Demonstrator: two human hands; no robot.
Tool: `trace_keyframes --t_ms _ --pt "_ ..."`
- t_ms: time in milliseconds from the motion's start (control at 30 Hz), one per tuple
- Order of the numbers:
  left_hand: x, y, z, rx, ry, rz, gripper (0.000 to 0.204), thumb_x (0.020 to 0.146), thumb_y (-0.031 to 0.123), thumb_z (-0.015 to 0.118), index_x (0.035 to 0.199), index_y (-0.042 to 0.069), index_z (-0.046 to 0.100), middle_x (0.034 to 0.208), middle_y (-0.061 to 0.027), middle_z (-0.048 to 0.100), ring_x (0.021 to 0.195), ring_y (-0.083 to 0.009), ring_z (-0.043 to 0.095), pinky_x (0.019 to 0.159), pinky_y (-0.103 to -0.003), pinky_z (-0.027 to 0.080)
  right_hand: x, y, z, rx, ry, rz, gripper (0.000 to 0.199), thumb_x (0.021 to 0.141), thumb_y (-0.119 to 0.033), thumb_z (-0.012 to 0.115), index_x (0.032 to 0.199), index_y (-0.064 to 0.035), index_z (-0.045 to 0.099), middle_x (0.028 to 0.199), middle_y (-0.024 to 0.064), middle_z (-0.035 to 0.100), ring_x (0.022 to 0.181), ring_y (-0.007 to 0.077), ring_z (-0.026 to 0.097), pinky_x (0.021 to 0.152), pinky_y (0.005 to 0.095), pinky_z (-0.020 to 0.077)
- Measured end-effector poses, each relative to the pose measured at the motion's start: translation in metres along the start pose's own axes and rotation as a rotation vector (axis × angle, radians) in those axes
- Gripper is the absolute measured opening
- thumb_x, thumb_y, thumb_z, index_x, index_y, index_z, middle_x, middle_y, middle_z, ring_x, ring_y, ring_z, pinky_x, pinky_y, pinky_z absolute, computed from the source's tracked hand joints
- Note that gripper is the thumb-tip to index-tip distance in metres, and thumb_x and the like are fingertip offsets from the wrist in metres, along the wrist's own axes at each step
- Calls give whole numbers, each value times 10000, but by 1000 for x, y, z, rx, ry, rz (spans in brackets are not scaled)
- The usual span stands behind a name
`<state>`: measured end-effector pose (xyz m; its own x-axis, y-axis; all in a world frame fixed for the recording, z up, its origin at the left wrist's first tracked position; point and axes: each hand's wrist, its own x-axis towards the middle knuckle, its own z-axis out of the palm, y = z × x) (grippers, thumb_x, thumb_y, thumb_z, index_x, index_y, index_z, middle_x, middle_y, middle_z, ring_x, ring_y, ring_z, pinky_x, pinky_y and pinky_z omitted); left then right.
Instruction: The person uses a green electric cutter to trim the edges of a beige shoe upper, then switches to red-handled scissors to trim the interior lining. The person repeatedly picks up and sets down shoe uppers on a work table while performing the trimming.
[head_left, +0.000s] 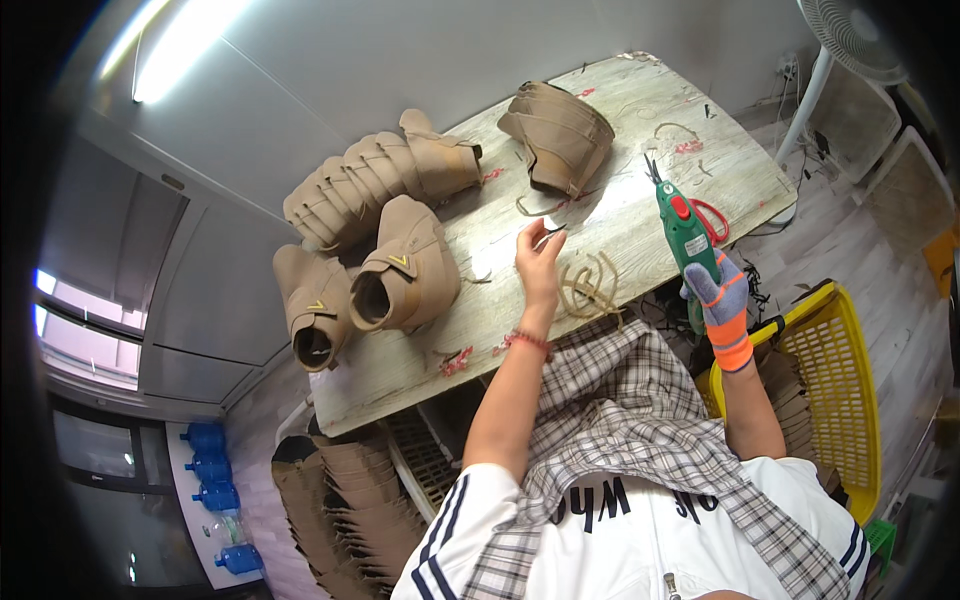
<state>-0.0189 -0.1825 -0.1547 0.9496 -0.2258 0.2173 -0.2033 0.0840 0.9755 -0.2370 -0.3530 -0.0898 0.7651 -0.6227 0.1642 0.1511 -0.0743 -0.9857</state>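
My right hand (718, 290), in a grey and orange glove, is wrapped around green cordless electric scissors (683, 225) with a red switch; their dark blades point away over the table. My bare left hand (540, 262), with a red bead bracelet at the wrist, is raised over the table with fingers pinched on a small dark scrap (556, 230). Just beyond it a nested stack of tan shoe uppers (560, 140) stands on the table. A tan cord (590, 285) lies in loops beside my left hand. Red-handled scissors (716, 222) lie partly behind the electric scissors.
More tan upper stacks (380, 180) line the table's (400, 395) left side. Thread scraps (456, 362) dot its top. A yellow basket (830, 370) holding brown pieces stands at my right. Further stacks (350, 500) are below left. A fan (850, 40) stands far right.
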Motion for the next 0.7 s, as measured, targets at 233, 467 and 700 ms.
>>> trace_keyframes --t_ms 233,467,700 --pt "93 -9 88 -592 172 -501 522 819 76 797 1261 1 530 1194 -73 615 1072 -186 570 983 -337 419 -6 -3 -3 12 65 36 353 869 -301 788 1023 -12 658 716 -33 597 606 35 515 537 204 403" --pt "81 -7 62 -625 27 -140 365 903 19 685 1261 22 615 1201 -36 680 1049 -145 628 927 -302 482 -7 -5 2 21 66 50 334 864 -286 794 1011 -14 668 726 -30 617 602 36 525 533 204 416" --pt "22 37 -29 -666 -161 -65 359 905 5 676 1259 34 623 1215 -42 674 1103 -152 618 971 -306 469 -15 0 9 -181 55 43 401 809 -342 832 975 -7 688 721 19 670 616 66 587 576 237 482"
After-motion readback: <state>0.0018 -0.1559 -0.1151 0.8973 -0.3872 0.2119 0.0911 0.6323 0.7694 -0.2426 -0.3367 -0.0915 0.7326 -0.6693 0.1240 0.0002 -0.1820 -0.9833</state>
